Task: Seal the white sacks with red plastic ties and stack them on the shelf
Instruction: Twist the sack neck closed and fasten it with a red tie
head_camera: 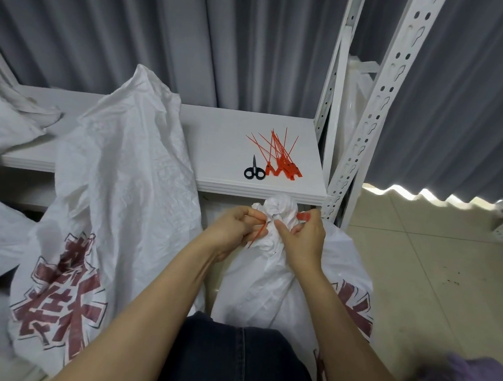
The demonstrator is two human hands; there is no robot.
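A white sack (pixel 271 278) with dark red print stands on the floor before me, its neck bunched into a knot-like top. A red plastic tie (pixel 258 235) wraps that neck. My left hand (pixel 235 229) pinches the tie's thin tail on the left side. My right hand (pixel 302 238) grips the neck and holds the tie's red tag end on the right. A second white sack (pixel 109 210) stands unsealed to the left, leaning against the shelf (pixel 218 137). Several spare red ties (pixel 281 156) lie in a pile on the shelf board.
Black scissors (pixel 254 171) lie beside the spare ties. More white sacks (pixel 8 119) sit at the far left. White perforated shelf posts (pixel 364 132) rise on the right, grey curtains hang behind, and tiled floor (pixel 432 262) spreads to the right.
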